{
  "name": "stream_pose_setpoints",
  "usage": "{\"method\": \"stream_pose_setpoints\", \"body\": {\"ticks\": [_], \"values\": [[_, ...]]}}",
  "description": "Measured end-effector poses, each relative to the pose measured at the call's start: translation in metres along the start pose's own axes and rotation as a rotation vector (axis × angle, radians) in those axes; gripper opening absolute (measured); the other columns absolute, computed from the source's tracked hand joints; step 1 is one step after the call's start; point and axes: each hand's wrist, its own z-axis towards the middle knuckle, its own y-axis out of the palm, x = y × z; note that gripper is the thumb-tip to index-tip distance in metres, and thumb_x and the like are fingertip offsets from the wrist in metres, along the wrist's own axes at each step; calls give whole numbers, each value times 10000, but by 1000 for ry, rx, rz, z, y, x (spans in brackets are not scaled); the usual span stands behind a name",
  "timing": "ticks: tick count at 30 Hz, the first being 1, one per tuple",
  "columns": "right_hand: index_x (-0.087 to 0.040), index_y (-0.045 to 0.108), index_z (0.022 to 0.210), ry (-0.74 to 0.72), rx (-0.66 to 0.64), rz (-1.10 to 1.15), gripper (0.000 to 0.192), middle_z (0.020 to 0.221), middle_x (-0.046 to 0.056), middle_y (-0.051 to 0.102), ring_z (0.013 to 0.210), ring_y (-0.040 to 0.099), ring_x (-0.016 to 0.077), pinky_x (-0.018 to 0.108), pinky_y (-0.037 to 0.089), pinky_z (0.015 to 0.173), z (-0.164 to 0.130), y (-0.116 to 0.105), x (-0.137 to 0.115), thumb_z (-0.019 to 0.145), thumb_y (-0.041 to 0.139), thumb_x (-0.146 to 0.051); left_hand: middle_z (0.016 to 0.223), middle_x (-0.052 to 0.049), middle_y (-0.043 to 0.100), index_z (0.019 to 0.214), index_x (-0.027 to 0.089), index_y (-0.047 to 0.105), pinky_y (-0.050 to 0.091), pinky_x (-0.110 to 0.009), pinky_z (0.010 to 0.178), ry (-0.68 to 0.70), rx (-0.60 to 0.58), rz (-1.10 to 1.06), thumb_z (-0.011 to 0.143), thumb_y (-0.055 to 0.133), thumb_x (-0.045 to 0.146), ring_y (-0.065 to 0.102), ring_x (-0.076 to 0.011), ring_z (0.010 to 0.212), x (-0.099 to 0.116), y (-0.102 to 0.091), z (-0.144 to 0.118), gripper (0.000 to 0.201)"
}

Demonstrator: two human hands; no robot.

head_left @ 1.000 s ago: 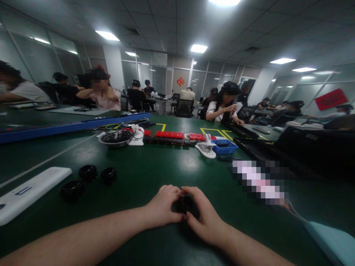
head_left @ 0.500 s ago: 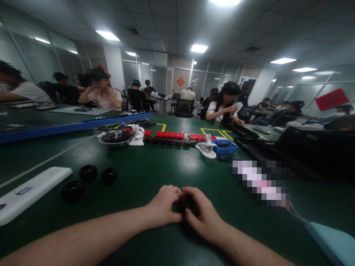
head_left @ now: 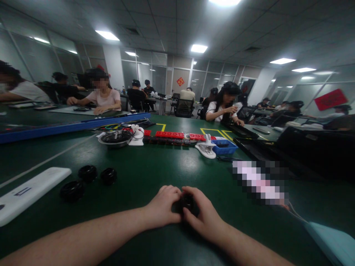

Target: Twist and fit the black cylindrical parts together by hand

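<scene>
1. Both of your hands close around 1 small black round part [head_left: 187, 202] low at the middle of the view: your left hand [head_left: 163, 205] curls on its left side, your right hand [head_left: 203, 216] wraps its right side, fingertips meeting over the top.
2. Green table [head_left: 155, 166] carries everything; your forearms rest on it and the held part sits just above it, straight ahead of you.
3. White flat case [head_left: 27, 192] lies far left, nearer your left arm.
4. 3 more black round parts [head_left: 88, 179] sit just beside that case, well apart from your hands, up and to the left.
5. Farther back stand a metal bowl [head_left: 115, 138], red blocks [head_left: 169, 134], a white clamp [head_left: 206, 147] and a blue tray [head_left: 224, 146].
6. Other people sit at tables beyond.
</scene>
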Motion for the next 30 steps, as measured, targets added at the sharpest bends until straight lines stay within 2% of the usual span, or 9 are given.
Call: {"method": "stream_pose_setpoints", "body": {"ticks": [4,9,13,18,22,25,28,30], "values": [[-178,393,1183,24,-22,-33,550,1111,88,519,1011,503,212,377,419,883,1,-1,-2,672,590,-130,954,-13,563,865,193,582,360,-331,790,7,5,20,627,672,299,487,-211,878,-3,3,0,276],[-185,456,1068,75,18,-38,413,967,60,551,879,534,194,356,456,788,4,-2,-3,686,611,-178,917,-4,565,826,182,577,360,-317,773,18,19,7,633,672,307,492,-200,857,-3,3,0,249],[-196,454,1064,28,-5,2,392,984,59,555,900,535,188,344,454,803,3,-3,-3,695,552,-111,891,0,561,875,194,579,362,-310,757,18,11,0,627,669,261,492,-192,846,-1,2,0,272],[-195,377,1170,-57,-9,39,530,1092,78,514,992,506,201,362,424,872,0,-3,-1,669,491,-64,903,-7,559,892,193,587,359,-320,757,30,25,5,641,678,327,488,-198,851,-4,4,1,299],[-186,380,1163,-9,45,-10,521,1088,87,505,993,495,219,379,419,866,1,-2,1,680,570,-140,909,-11,567,837,178,582,360,-318,760,40,28,4,642,678,333,492,-200,852,-5,5,0,267],[-189,436,1091,44,16,-26,448,1002,67,536,915,519,204,358,441,815,4,0,1,680,613,-170,901,-12,566,822,182,575,360,-320,761,32,32,17,627,678,315,491,-204,847,-4,4,0,257],[-197,457,1045,32,3,-12,378,954,48,551,875,529,183,329,451,785,5,1,1,693,571,-120,893,-4,563,843,192,573,358,-317,765,25,23,10,628,663,290,492,-200,846,-2,3,1,252],[-201,428,1084,0,13,11,424,983,50,545,893,527,178,321,449,796,4,0,1,690,530,-83,881,-3,560,868,195,577,358,-313,756,17,18,8,630,655,278,493,-196,839,-1,2,1,264]]}}
